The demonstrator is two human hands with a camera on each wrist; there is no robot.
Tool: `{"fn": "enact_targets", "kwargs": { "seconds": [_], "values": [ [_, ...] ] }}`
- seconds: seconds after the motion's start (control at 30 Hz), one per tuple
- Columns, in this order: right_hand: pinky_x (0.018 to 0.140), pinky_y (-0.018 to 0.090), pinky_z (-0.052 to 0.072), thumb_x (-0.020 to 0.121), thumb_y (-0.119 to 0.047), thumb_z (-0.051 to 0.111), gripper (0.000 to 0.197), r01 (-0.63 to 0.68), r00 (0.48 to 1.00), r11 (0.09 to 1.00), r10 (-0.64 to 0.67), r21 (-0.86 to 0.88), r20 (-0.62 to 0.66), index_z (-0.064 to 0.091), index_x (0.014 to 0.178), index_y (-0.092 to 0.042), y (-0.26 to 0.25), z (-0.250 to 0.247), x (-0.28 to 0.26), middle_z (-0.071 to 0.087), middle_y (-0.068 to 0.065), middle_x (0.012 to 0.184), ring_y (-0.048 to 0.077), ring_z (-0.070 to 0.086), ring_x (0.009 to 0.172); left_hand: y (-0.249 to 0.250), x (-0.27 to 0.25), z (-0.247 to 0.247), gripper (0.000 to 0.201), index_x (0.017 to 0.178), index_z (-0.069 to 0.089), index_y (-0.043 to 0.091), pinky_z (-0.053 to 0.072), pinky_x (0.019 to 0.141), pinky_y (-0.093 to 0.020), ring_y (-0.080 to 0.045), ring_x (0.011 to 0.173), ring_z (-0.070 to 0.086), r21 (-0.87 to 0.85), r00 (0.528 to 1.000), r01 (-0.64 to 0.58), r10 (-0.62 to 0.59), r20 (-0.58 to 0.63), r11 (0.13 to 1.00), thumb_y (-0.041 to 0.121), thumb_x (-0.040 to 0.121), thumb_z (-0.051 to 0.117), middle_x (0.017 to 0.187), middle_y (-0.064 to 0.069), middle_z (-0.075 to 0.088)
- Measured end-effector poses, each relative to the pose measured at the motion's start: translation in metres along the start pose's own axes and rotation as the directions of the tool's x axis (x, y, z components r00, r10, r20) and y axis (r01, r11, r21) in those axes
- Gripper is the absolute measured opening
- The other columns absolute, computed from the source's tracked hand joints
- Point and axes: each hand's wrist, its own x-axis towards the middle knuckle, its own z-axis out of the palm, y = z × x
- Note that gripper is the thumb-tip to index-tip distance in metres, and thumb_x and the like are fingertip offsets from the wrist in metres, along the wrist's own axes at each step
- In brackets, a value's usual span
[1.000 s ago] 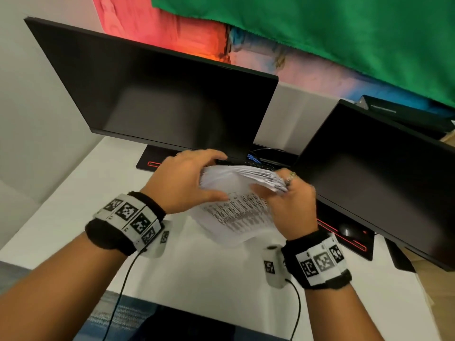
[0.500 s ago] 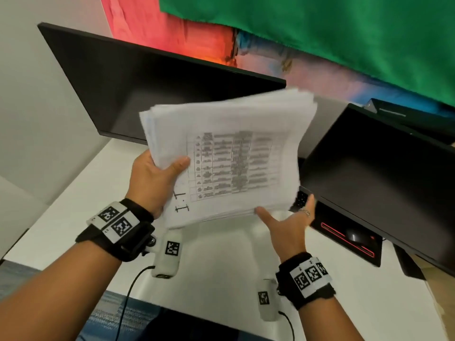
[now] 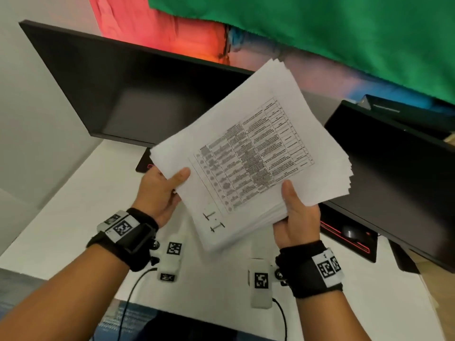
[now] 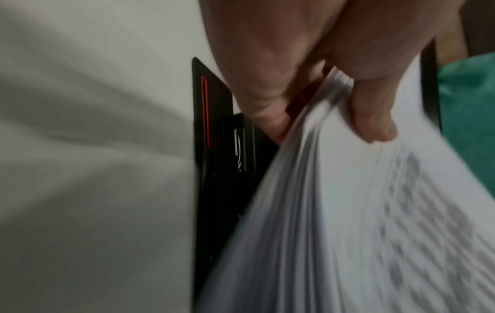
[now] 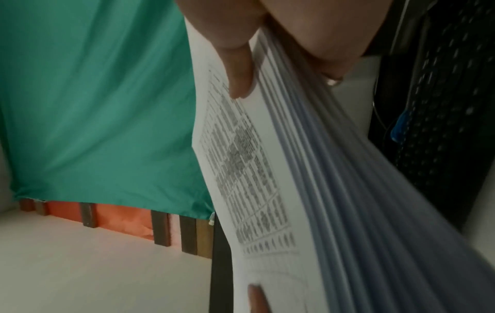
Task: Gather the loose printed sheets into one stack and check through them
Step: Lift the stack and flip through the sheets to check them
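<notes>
A thick stack of printed sheets (image 3: 248, 153) is held up above the white desk (image 3: 73, 217), tilted, its top page showing a printed table and "1.1". My left hand (image 3: 162, 190) pinches the stack's near left corner, thumb on top. My right hand (image 3: 295, 217) grips the near right edge, thumb on the page and fingers underneath. In the left wrist view my thumb (image 4: 372, 118) presses the top of the stack (image 4: 348, 211), whose fanned edges show. The right wrist view shows the stack (image 5: 294, 169) edge-on under my thumb (image 5: 238, 69).
Two dark monitors stand behind the stack, one at the left (image 3: 138, 94) and one at the right (image 3: 394, 173). Black bases with red trim (image 3: 349, 235) sit on the desk under them. Green cloth (image 3: 320, 28) hangs on the wall behind.
The stack rose from the desk, where both hands squared it, to face me. Since half a second ago it has turned clockwise, and my right hand now grips its edge.
</notes>
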Motion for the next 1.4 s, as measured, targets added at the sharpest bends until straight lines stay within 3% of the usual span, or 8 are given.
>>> {"fn": "enact_targets", "kwargs": {
  "seconds": [0.13, 0.33, 0.53, 0.67, 0.8, 1.0, 1.2, 1.4],
  "values": [
    [0.101, 0.055, 0.05, 0.087, -0.002, 0.066, 0.049, 0.006, 0.999, 0.991, 0.001, -0.131, 0.052, 0.058, 0.135, -0.01, -0.019, -0.024, 0.006, 0.068, 0.013, 0.127, 0.031, 0.066, 0.118, 0.023, 0.01, -0.01, 0.071, 0.121, 0.066, 0.012, 0.061, 0.074, -0.038, -0.033, 0.099, 0.073, 0.385, 0.986, -0.052, -0.014, 0.168, 0.921, 0.028, 0.057, 0.092, 0.109, -0.014, 0.075],
    [0.092, 0.047, 0.056, 0.075, -0.006, 0.075, 0.05, 0.107, 0.984, 0.919, -0.045, -0.379, 0.171, 0.063, 0.123, -0.005, -0.023, -0.033, 0.011, 0.073, 0.013, 0.116, 0.031, 0.07, 0.11, 0.012, 0.006, 0.021, 0.022, 0.108, 0.07, 0.02, 0.06, 0.083, -0.029, -0.013, 0.095, 0.075, 0.561, 0.954, -0.217, 0.052, 0.295, 0.799, 0.009, 0.089, 0.069, 0.102, 0.006, 0.078],
    [0.073, 0.018, 0.059, 0.083, 0.002, 0.074, 0.036, 0.352, 0.936, 0.74, -0.271, -0.573, 0.226, 0.071, 0.091, -0.034, -0.021, -0.033, 0.005, 0.075, -0.023, 0.088, -0.003, 0.072, 0.084, -0.016, -0.006, 0.031, 0.016, 0.101, 0.071, 0.022, 0.055, 0.076, -0.013, 0.007, 0.086, 0.069, 0.599, 0.897, -0.405, 0.426, 0.115, 0.691, 0.014, 0.088, 0.073, 0.095, 0.015, 0.071],
    [0.069, 0.013, 0.055, 0.084, 0.001, 0.074, 0.059, 0.379, 0.925, 0.642, -0.287, -0.666, 0.249, 0.071, 0.083, -0.058, -0.003, -0.043, -0.006, 0.072, -0.03, 0.086, -0.01, 0.068, 0.082, -0.035, -0.009, 0.015, 0.029, 0.12, 0.056, 0.026, 0.044, 0.077, 0.0, 0.023, 0.094, 0.058, 0.676, 0.911, -0.39, 0.368, 0.185, 0.625, 0.018, 0.094, 0.064, 0.103, 0.031, 0.061],
    [0.077, 0.007, 0.053, 0.078, -0.002, 0.08, 0.049, 0.326, 0.943, 0.634, -0.269, -0.701, 0.195, 0.064, 0.117, -0.027, 0.015, -0.055, -0.004, 0.071, -0.014, 0.1, -0.011, 0.067, 0.09, -0.042, -0.005, -0.005, 0.027, 0.122, 0.055, 0.022, 0.048, 0.081, -0.007, 0.01, 0.101, 0.062, 0.704, 0.943, -0.334, 0.23, 0.242, 0.627, 0.018, 0.096, 0.061, 0.105, 0.026, 0.068],
    [0.077, 0.018, 0.058, 0.076, -0.001, 0.081, 0.028, 0.29, 0.956, 0.721, -0.252, -0.629, 0.152, 0.073, 0.091, -0.023, 0.008, -0.051, 0.007, 0.077, -0.013, 0.089, 0.005, 0.073, 0.086, -0.027, 0.002, 0.005, 0.023, 0.108, 0.065, 0.034, 0.057, 0.083, -0.027, -0.008, 0.098, 0.07, 0.625, 0.938, -0.345, 0.237, 0.252, 0.7, 0.038, 0.086, 0.069, 0.103, 0.008, 0.074],
    [0.074, 0.025, 0.061, 0.077, -0.006, 0.081, 0.038, 0.34, 0.938, 0.79, -0.325, -0.51, 0.123, 0.067, 0.111, -0.017, 0.0, -0.035, 0.001, 0.074, 0.004, 0.104, 0.013, 0.074, 0.094, -0.018, 0.003, 0.028, 0.05, 0.12, 0.059, 0.022, 0.052, 0.077, -0.015, 0.0, 0.091, 0.064, 0.453, 0.916, -0.401, 0.353, 0.189, 0.796, 0.045, 0.077, 0.07, 0.107, 0.008, 0.063],
    [0.087, 0.044, 0.06, 0.085, -0.006, 0.074, 0.023, 0.577, 0.801, 0.551, -0.524, -0.603, 0.288, 0.071, 0.099, -0.024, -0.005, -0.027, 0.0, 0.071, -0.003, 0.11, 0.016, 0.07, 0.102, -0.016, 0.005, 0.047, 0.023, 0.111, 0.062, 0.015, 0.047, 0.071, -0.008, 0.006, 0.081, 0.06, 0.485, 0.865, -0.471, 0.493, 0.09, 0.737, 0.013, 0.089, 0.071, 0.095, 0.004, 0.063]
  ]
}}
